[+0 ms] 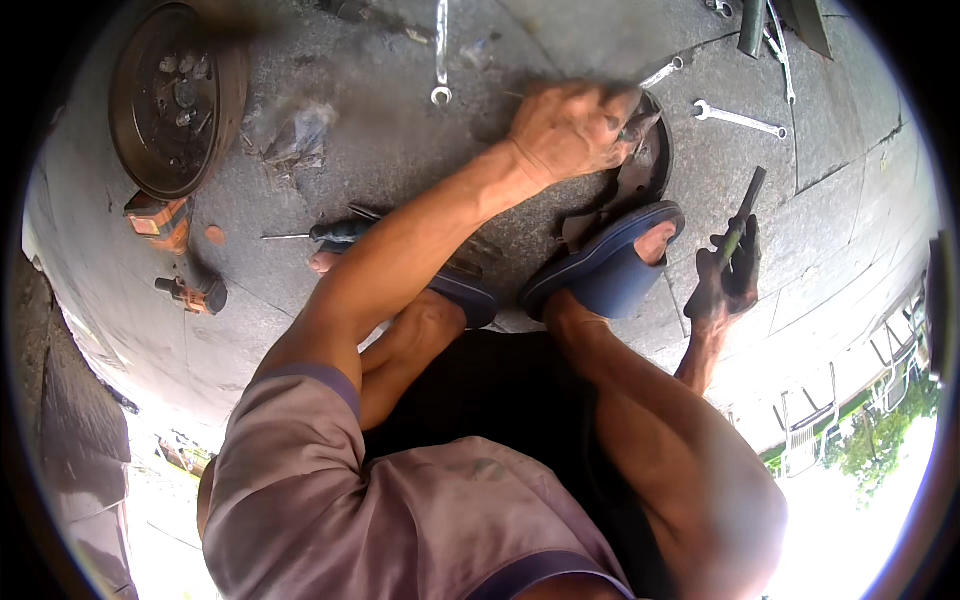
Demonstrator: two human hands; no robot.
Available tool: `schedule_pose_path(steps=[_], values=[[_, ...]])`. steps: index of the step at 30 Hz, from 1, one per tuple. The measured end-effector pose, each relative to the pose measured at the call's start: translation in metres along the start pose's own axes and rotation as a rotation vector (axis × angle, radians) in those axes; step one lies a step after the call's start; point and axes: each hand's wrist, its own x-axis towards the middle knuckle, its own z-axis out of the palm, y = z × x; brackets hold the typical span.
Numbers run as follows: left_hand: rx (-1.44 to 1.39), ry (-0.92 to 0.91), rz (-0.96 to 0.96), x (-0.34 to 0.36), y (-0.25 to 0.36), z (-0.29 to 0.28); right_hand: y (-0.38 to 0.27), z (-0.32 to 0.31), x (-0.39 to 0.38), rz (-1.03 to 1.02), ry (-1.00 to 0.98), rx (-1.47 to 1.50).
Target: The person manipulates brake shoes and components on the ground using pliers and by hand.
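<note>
My left hand (585,130) reaches across to the far middle with its fingers curled closed at the upper end of a dark, curved metal piece that looks like a brake shoe (655,165). That piece stands on the pavement just beyond my right sandal (630,262). My right hand (725,268), blackened with grime, is closed around a flat, dark, bar-shaped tool (748,195) with a greenish part within the grip. The tool points away from me. A combination wrench (740,119) lies beyond it, and another wrench (662,72) lies past my left hand.
At the far left rests a round, rusty pan (128,110) holding small metal parts. An orange and black cordless power tool (185,250) lies nearer. A screwdriver (338,232) is by my left foot. Another wrench (442,55) and a crumpled plastic bag (300,138) lie ahead.
</note>
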Motion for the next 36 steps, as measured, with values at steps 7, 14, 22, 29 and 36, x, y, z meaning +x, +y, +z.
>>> schedule_pose_path(steps=[7, 14, 22, 29, 36], values=[[-0.038, 0.076, -0.051, -0.006, -0.002, 0.019, 0.003, 0.003, 0.004, 0.057, -0.056, -0.013], [0.062, 0.094, -0.008, -0.014, -0.006, 0.025, 0.004, 0.007, -0.001, 0.105, -0.074, 0.058], [-0.005, 0.168, -0.058, -0.009, -0.001, 0.023, 0.003, 0.008, 0.001, 0.074, -0.056, 0.033], [0.069, 0.202, 0.077, -0.015, -0.013, 0.025, 0.007, 0.008, 0.001, 0.054, -0.051, -0.035], [0.059, 0.201, 0.164, -0.011, -0.016, 0.023, 0.005, 0.009, 0.004, -0.006, -0.072, -0.033]])
